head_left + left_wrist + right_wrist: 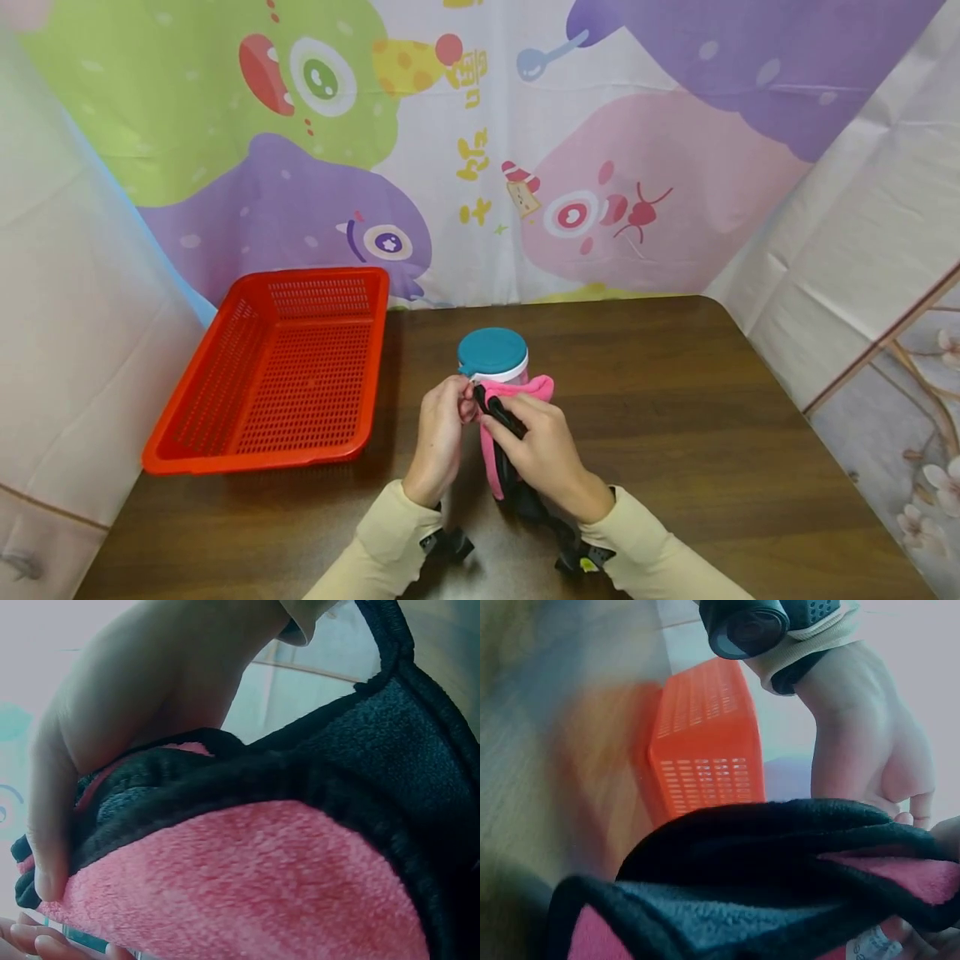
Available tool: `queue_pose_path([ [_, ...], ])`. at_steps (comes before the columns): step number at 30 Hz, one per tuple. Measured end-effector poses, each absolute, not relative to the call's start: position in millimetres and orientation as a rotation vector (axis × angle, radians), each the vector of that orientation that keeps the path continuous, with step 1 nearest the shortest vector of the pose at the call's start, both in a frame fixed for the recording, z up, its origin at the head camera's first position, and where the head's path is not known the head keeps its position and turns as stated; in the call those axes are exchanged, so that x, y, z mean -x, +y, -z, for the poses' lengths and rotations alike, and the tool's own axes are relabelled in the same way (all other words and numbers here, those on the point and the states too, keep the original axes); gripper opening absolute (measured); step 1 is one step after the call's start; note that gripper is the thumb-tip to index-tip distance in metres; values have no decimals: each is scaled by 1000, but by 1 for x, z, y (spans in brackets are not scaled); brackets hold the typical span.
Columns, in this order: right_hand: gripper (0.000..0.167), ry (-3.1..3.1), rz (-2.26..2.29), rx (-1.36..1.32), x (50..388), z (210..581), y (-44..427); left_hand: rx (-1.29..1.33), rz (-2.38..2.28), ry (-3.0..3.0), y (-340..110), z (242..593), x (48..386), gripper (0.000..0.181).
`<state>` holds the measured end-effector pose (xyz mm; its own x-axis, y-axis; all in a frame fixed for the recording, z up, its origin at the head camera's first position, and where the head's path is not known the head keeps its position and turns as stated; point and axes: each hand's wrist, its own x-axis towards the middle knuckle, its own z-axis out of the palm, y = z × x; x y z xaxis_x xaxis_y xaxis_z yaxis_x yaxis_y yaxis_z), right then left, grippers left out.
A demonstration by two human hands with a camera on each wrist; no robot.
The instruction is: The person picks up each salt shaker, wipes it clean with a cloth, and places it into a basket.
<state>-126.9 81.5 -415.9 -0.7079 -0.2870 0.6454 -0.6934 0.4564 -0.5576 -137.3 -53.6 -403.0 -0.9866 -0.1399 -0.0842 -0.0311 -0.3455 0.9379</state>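
Note:
A plush cloth (540, 387), pink on one side and dark grey on the other with black edging, hangs folded between both hands at the middle of the table. My right hand (543, 446) grips its bunched black edge, thumb on the near side. My left hand (442, 425), fingers curled, pinches the cloth's left end. In the left wrist view the right hand (161, 682) holds the folded cloth (247, 870). A white printed label (874, 945) shows low in the right wrist view, beside the left hand (870, 742). Just behind the cloth stands a jar with a teal lid (492, 351).
A red plastic basket (367, 392) with perforated sides stands at the left of the brown wooden table (712, 433). A cartoon-printed curtain (480, 250) hangs along the table's back edge.

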Motion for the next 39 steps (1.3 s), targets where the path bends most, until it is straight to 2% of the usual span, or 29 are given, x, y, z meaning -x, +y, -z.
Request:
queue_pose_path([
  [23,13,-2176,-1291,-710,133,399,79,-224,2393,-1891,-52,405,134,25],
  [39,12,-2235,-1250,-707,126,412,73,-273,2399,-1863,-50,409,135,28],
])
